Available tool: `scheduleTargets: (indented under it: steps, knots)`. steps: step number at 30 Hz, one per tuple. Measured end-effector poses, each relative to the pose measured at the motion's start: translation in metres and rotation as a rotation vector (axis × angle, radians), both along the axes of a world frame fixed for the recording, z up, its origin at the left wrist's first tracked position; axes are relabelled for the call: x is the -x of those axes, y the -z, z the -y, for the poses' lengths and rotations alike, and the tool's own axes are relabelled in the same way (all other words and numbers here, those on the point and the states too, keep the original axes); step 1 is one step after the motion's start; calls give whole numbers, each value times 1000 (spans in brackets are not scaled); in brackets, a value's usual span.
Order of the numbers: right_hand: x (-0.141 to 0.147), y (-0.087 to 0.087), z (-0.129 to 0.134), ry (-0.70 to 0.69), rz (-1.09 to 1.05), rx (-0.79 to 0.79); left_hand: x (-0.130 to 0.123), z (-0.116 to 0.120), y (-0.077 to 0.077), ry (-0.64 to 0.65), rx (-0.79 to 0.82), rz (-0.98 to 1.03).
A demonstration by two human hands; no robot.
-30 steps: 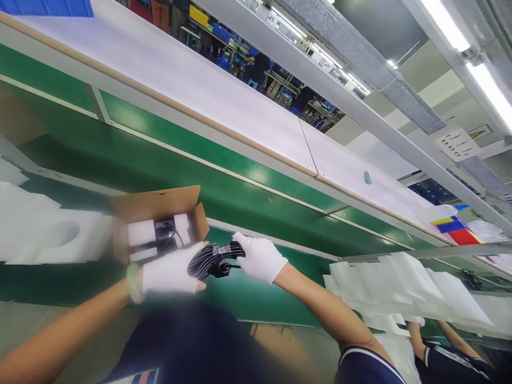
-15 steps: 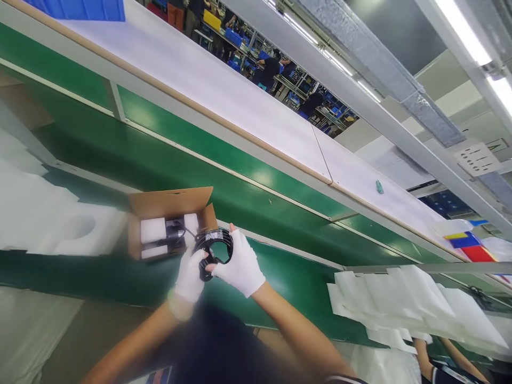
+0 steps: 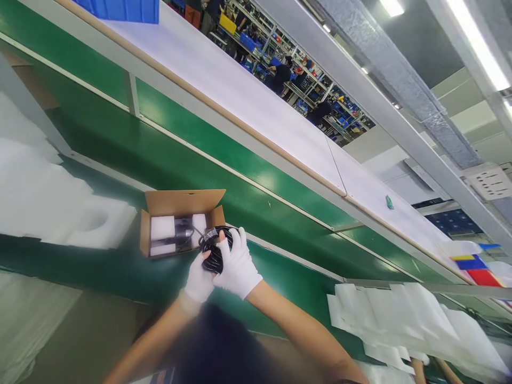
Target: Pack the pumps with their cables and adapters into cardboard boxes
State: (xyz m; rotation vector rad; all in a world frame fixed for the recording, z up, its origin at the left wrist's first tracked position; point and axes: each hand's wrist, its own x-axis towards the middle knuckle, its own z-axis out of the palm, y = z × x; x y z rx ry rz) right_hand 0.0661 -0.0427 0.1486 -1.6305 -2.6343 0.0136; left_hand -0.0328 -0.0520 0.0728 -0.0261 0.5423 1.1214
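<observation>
A coil of black cable (image 3: 214,258) is held between my two gloved hands. My left hand (image 3: 199,278) grips its lower left side, with the thumb on top. On the right side, my right hand (image 3: 237,265) has its fingers wrapped round the coil. A cable runs from the coil into an open cardboard box (image 3: 184,201) just to the left. Inside the box, white foam blocks (image 3: 162,228) sit on both sides of a black device (image 3: 183,233). The box stands on the green work surface, its back flap raised.
White foam sheets (image 3: 52,197) lie at the left, and another stack of white sheets (image 3: 408,312) at the right, near another person's hands. A white shelf (image 3: 256,106) crosses behind, holding a blue bin (image 3: 128,9).
The coil has been squeezed together and its open centre has closed up. My right hand has turned over the coil's top. The whole view has shifted slightly.
</observation>
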Motion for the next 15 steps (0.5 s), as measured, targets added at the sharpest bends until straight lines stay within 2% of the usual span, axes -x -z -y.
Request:
scheduleTargets:
  steps: [4,7,11,13,15]
  knots:
    - [10,-4,-12,-24,66,-17,8,-14,6,-34,-21,51]
    - [11,-9,-26,-94,129,26,11,-24,6,-35,-40,59]
    - [9,-8,-37,-162,180,60,8,-25,4,-22,74,152]
    - [6,-1,-40,-146,171,41,5,-23,5,7,14,124]
    - [1,7,-43,-145,151,29,7,-22,12,52,-119,38]
